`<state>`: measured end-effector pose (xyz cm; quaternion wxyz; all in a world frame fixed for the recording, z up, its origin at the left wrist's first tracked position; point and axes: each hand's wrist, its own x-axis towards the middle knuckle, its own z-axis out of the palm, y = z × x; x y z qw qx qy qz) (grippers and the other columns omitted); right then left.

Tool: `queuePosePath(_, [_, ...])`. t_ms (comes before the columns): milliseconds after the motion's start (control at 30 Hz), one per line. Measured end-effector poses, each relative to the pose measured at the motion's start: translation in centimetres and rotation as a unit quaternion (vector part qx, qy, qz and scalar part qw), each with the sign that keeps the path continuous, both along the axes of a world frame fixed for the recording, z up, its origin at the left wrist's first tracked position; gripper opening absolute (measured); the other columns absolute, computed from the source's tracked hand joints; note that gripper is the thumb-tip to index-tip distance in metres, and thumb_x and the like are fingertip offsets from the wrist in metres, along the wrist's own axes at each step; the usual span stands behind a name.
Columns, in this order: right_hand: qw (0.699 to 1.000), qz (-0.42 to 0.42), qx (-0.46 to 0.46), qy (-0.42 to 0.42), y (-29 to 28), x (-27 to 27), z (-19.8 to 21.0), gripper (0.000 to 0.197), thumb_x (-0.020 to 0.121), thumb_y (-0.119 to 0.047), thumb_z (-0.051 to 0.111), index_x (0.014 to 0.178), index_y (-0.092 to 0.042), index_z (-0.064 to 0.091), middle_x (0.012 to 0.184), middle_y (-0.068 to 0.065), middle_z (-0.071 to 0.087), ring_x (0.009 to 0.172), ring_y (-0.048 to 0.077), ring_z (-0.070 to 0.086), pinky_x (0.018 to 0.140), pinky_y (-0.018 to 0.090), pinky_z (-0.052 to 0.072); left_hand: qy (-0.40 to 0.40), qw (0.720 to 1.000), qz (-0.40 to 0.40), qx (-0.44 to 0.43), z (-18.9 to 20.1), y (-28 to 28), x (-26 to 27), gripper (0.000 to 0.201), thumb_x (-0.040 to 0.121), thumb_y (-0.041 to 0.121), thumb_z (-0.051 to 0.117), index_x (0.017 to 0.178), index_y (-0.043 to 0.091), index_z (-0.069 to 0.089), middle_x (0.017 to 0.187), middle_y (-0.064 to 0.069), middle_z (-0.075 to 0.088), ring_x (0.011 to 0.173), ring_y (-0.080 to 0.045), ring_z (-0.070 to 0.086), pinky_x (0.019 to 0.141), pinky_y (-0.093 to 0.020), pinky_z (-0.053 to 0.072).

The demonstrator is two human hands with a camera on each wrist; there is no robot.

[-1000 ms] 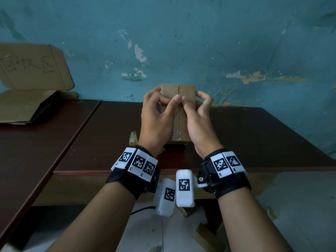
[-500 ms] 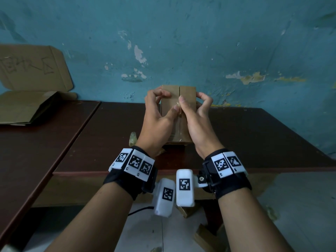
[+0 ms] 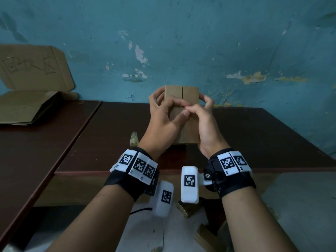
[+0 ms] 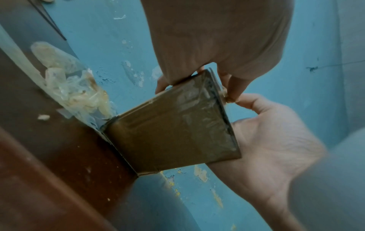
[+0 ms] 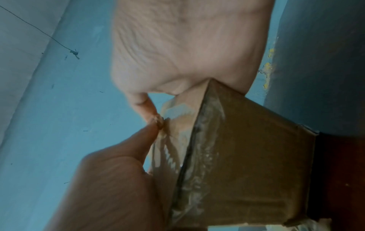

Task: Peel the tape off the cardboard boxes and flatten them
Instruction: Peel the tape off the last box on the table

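A small cardboard box (image 3: 181, 113) stands on end on the dark table (image 3: 254, 142), held between both hands. The right hand (image 3: 205, 128) pinches a lifted end of clear tape (image 5: 173, 140) between thumb and fingertip, its grip pressed together just above the seam. The left hand (image 3: 163, 124) curls round the box's other side. A wad of peeled tape (image 4: 79, 92) lies beside the left wrist; flattened cardboard (image 3: 27, 106) sits well off to its left.

1. On the flattened cardboard sheet (image 3: 34, 67) leaning against the wall I see handwritten marks, but I can't make out what they say.
2. My wristbands (image 3: 139, 165) carry square black-and-white coded markers with tiny characters beneath, too small for me to read.
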<state>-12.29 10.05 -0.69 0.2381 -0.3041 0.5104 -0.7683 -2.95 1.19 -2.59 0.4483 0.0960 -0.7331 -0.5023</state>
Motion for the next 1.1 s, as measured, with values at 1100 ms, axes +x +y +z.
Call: queuePosePath(1100, [0.999,-0.006,0.015,0.040,0.0,0.8,-0.2,0.077,0.077,-0.015,0.064,0.148,-0.026,0.034,0.132,0.015,0.062,0.103,0.018,0.072,0.074,0.028,0.061,-0.003,0.997,0.002,0.072,0.3,0.3,0.7,0.044,0.108,0.028,0.060,0.143,0.020,0.035,0.129,0.017,0.056,0.114,0.013,0.062,0.093,-0.016,0.054])
